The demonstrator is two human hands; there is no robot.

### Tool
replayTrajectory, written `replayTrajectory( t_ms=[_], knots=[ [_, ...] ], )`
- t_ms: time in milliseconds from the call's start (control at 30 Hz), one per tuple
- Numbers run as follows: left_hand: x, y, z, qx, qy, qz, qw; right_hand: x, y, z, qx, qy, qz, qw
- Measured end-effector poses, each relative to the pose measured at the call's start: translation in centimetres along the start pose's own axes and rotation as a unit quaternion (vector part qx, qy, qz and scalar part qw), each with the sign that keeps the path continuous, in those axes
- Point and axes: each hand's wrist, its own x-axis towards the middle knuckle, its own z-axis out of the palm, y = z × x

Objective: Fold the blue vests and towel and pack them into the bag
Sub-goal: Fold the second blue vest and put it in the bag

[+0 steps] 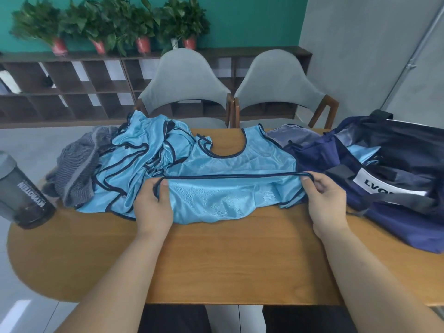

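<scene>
White block capitals spelling "MYPROTEIN" run lengthwise along the smoky, translucent shaker bottle (24,195) standing at the left end of the wooden table (228,260). The brand name is turned on its side, reading from near the bottle's base up toward its grey lid. At the right end of the table, a white label (384,186) on the side of the navy bag (396,231) carries bold black capitals that begin "LVO". The next letter is partly hidden where a grey strap (406,200) lies across the label's lower edge, so the rest of the word cannot be made out.
</scene>
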Motion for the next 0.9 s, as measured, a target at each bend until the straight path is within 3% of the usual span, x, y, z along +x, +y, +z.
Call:
replayTrajectory(
  t_ms=[267, 667, 900],
  knots=[
    [-0.1, 0.4, 0.0, -0.023, -0.007, -0.022, 0.999, -0.2, 0.2, 0.0, -0.086, -0.015, -0.032, 0.996],
    [-0.1, 1.1, -0.8, -0.008, -0.028, -0.021, 0.999, 0.1, -0.6, -0.2, -0.135, -0.011, -0.005, 0.991],
    [6.0, 7.6, -4.0, 0.035, -0.069, 0.054, 0.996, 3.6, -9.7, 0.2, -0.199, 0.014, -0.085, 0.976]
  ],
)
